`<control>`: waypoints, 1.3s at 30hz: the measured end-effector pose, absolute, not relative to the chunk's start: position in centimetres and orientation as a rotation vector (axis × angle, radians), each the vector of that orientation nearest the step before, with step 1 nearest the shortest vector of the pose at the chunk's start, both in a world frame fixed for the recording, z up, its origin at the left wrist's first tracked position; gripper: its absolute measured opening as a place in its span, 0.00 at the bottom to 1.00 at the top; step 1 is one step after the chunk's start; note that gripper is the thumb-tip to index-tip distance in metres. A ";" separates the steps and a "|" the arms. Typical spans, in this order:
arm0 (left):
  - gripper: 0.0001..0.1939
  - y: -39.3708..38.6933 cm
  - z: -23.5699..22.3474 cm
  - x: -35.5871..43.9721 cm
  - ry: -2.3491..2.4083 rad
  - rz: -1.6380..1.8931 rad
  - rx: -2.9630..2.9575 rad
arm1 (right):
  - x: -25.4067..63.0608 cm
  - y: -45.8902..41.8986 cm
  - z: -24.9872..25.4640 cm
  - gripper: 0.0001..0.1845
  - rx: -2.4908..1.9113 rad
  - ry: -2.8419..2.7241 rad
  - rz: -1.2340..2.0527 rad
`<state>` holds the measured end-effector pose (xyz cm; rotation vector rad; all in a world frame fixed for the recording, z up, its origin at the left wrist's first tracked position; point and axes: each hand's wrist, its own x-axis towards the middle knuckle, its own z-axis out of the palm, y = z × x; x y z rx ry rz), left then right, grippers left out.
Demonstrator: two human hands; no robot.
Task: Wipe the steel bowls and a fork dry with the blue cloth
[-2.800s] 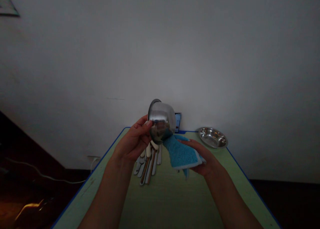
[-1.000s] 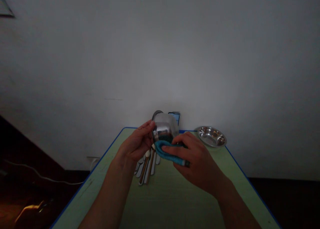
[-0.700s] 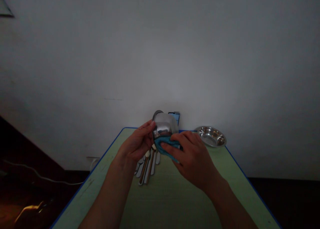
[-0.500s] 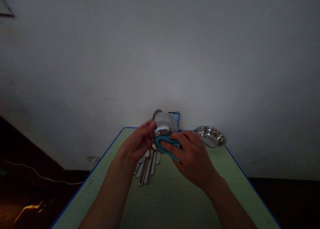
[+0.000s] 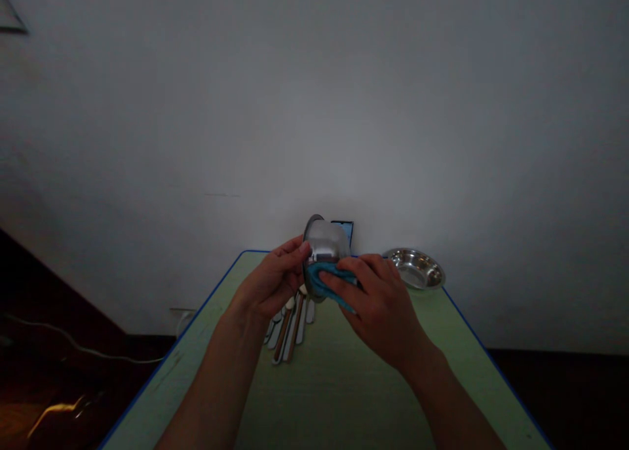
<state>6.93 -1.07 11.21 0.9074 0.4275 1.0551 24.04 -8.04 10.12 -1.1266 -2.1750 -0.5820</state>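
Note:
A shiny steel bowl (image 5: 327, 243) is held up on its side over the far middle of the green table (image 5: 324, 384). My left hand (image 5: 268, 286) grips the bowl by its rim, fingers curled round it. Against the bowl's lower outside, my right hand (image 5: 376, 302) presses a folded blue cloth (image 5: 327, 278), fingers closed over it. Most of the cloth is hidden under those fingers.
Several pieces of cutlery (image 5: 289, 319) lie side by side on the table under my left hand. A second, shallow steel bowl (image 5: 414, 268) rests at the far right corner. A small blue device (image 5: 344, 229) stands against the grey wall behind the held bowl.
My right hand turned over from holding the cloth spread below the bowl to pressing it bunched against the bowl's underside, and has since slid it slightly up. The bowl has tilted a little.

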 end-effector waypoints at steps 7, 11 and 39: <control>0.09 -1.2 10.7 6.8 0.459 1.057 0.908 | 24.2 -8.0 10.1 0.17 -1.148 -2.151 -0.551; 0.09 -1.3 10.4 6.8 0.459 1.048 0.932 | 24.3 -7.9 10.0 0.18 -1.147 -2.131 -0.534; 0.14 -1.2 9.7 6.1 0.456 0.974 1.036 | 25.1 -7.2 9.1 0.21 -1.147 -2.066 -0.474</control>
